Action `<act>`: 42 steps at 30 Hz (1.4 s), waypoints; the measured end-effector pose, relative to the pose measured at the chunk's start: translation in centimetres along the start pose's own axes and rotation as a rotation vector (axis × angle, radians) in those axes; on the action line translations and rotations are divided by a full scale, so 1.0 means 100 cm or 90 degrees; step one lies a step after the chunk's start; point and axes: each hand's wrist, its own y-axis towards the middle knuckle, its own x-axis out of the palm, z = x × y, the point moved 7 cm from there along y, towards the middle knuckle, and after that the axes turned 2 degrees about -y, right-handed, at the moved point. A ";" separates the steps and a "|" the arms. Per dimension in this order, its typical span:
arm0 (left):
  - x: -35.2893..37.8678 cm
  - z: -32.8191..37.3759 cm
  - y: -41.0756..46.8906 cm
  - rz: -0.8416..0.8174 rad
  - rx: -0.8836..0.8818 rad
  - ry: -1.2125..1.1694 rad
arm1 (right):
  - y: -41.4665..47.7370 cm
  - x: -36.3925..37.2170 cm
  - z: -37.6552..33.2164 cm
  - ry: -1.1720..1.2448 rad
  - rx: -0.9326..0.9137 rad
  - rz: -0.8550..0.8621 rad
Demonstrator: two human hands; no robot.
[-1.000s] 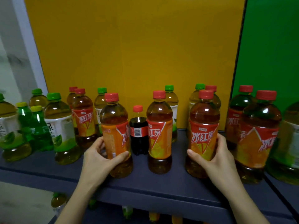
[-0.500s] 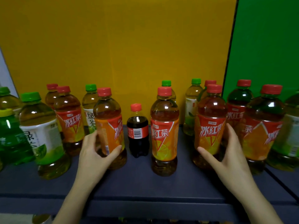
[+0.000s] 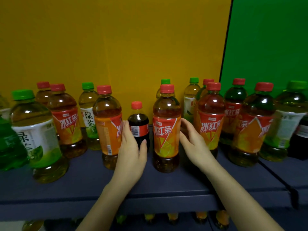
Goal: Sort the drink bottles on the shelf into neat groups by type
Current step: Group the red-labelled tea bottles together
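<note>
Two flat panels back the scene, a wide yellow panel (image 3: 116, 39) and a green panel (image 3: 266, 39) to its right. Below them a dark blue-grey shelf (image 3: 166, 185) runs from side to side and carries every bottle upright.

Eight large iced tea bottles (image 3: 66, 124) with red caps and orange-red labels hold amber-brown tea. Three stand toward the shelf's left end, one stands in the middle and four toward the right end, some near the front edge and some at the back. Five large green tea bottles (image 3: 35, 135) with green caps and white-green labels hold pale yellow-green tea. They are mixed in among the red-capped ones, from the left end to the right end. One bright green bottle (image 3: 10, 147) is cut off at the left end, and one dark bottle (image 3: 300, 142) is cut off at the right end.

The middle iced tea bottle (image 3: 166, 130) stands nearest the front edge. The right hand (image 3: 193, 144) lies against its right side, fingers spread and only lightly curved, touching the label but not closed round it.

The left hand (image 3: 131, 155) is wrapped round the one small cola bottle (image 3: 139, 120). Its thumb presses the lower front and its fingers lie along the left side, between the cola bottle and the neighbouring iced tea bottle. This red-capped bottle of near-black drink stands mid-shelf, just left of the middle iced tea bottle and set further back.
</note>
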 end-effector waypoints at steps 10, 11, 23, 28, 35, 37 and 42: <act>0.022 -0.034 0.035 -0.034 -0.170 -0.081 | 0.024 0.031 0.026 0.248 0.172 -0.181; 0.023 -0.034 0.035 -0.031 -0.173 -0.082 | 0.025 0.032 0.024 0.246 0.166 -0.194; 0.016 -0.023 0.015 0.020 -0.098 -0.048 | 0.017 0.019 0.026 0.066 0.059 -0.056; 0.013 -0.014 0.002 0.053 -0.070 -0.035 | 0.007 0.016 0.019 0.021 0.012 -0.012; 0.007 -0.009 -0.014 0.104 -0.078 -0.024 | -0.002 0.012 0.019 -0.001 -0.016 0.054; 0.004 -0.008 -0.017 0.120 -0.078 -0.019 | -0.005 0.011 0.020 -0.006 -0.014 0.066; -0.006 -0.004 -0.024 0.161 -0.076 -0.020 | -0.012 0.006 0.020 -0.019 -0.012 0.096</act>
